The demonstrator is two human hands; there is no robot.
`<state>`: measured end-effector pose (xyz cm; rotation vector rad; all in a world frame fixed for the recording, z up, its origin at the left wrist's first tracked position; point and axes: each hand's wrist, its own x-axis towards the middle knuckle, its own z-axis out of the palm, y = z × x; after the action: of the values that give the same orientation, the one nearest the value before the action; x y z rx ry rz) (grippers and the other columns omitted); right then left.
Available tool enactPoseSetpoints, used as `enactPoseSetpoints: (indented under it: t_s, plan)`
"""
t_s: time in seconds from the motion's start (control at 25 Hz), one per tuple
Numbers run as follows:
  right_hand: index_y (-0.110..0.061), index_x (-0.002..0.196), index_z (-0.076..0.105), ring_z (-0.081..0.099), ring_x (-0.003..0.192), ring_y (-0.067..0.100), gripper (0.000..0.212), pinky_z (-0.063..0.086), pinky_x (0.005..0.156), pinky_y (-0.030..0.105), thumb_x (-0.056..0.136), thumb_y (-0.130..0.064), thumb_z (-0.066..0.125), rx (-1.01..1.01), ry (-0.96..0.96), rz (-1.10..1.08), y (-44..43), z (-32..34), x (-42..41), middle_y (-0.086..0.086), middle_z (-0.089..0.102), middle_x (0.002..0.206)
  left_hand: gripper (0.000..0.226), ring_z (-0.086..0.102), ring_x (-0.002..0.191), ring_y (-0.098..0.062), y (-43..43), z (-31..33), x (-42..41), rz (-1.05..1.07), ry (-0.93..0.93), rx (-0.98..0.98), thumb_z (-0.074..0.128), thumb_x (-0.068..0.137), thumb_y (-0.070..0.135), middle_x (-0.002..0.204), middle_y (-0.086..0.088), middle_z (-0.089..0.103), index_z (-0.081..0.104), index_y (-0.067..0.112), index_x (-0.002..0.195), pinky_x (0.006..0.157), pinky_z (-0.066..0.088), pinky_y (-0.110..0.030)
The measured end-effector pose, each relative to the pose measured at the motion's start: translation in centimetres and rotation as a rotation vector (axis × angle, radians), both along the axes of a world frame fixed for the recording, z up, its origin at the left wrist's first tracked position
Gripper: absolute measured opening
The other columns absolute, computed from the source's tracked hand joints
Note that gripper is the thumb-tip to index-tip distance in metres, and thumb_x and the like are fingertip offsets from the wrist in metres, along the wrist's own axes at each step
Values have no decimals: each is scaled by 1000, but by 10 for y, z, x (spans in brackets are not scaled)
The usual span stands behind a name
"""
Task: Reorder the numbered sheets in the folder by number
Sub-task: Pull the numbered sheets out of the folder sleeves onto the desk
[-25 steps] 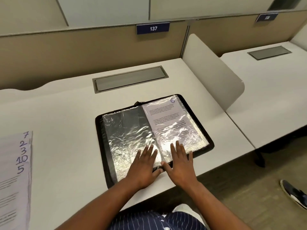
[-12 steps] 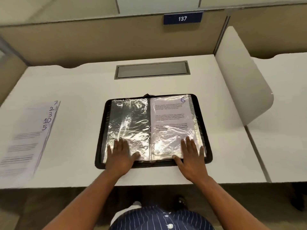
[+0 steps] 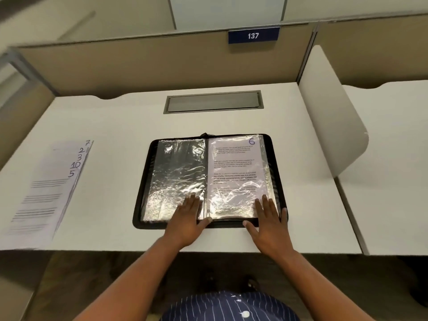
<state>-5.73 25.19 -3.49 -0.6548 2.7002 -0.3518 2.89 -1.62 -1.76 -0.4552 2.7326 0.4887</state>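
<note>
A black zip folder (image 3: 144, 181) lies open on the white desk, near its front edge. Its left plastic sleeve (image 3: 176, 172) holds no sheet and shines. The right sleeve holds a printed sheet marked 6 (image 3: 234, 163). My left hand (image 3: 187, 222) rests flat on the lower part of the left sleeve, thumb at the spine. My right hand (image 3: 268, 224) lies flat on the lower right corner of the sheet 6 sleeve. Both hands have fingers spread and hold nothing. A fanned stack of loose sheets (image 3: 44, 191), marked 7, 2, 3, 10 and 5, lies at the desk's left.
A grey cable hatch (image 3: 213, 101) is set into the desk behind the folder. A white curved divider (image 3: 328, 121) stands on the right, with another desk beyond it. A beige partition carries a blue plate reading 137 (image 3: 253, 35).
My hands have moved apart from the spine; the right one now sits at the folder's right corner. The folder now lies straight in view.
</note>
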Motion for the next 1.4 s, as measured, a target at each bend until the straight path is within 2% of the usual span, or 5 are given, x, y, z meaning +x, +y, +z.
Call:
enactPoseSetpoints:
  t_s: [0.48,0.72,1.04,1.2,1.4]
  plan:
    - [-23,164,-3,-22,154,16,87,-17,123,53,97,-75,13,50,24,-18,-15,7,22,-3,-17,169,92,2,155,-34,-86,-21,15,368,16,-108,30,96,73,168,-18,8,15,8,160,124,6,-54]
    - [-25,164,-5,-23,154,14,83,-18,124,51,100,-71,19,59,-3,-49,-15,7,32,-3,-17,169,89,-6,156,-30,-42,-22,2,229,9,-20,32,98,69,169,-14,-2,6,12,162,125,4,-51]
    - [-22,165,10,-11,157,13,81,-8,127,51,99,-68,24,11,51,-103,-9,8,37,-2,-1,172,71,15,154,-20,42,-5,-15,-334,198,50,57,95,56,167,1,21,34,25,156,124,11,-39]
    - [-24,164,17,-5,157,11,74,-9,127,48,102,-62,33,-5,59,-102,-5,13,40,-3,7,172,42,53,122,-27,46,-8,-36,-380,267,48,66,93,37,134,-4,59,62,17,130,98,44,-39]
    - [-26,161,27,1,157,9,67,-14,126,41,103,-56,40,-63,82,-113,1,16,42,-4,16,170,28,59,85,-25,42,-3,-49,-370,264,18,49,101,30,87,-2,63,66,15,85,64,42,-34]
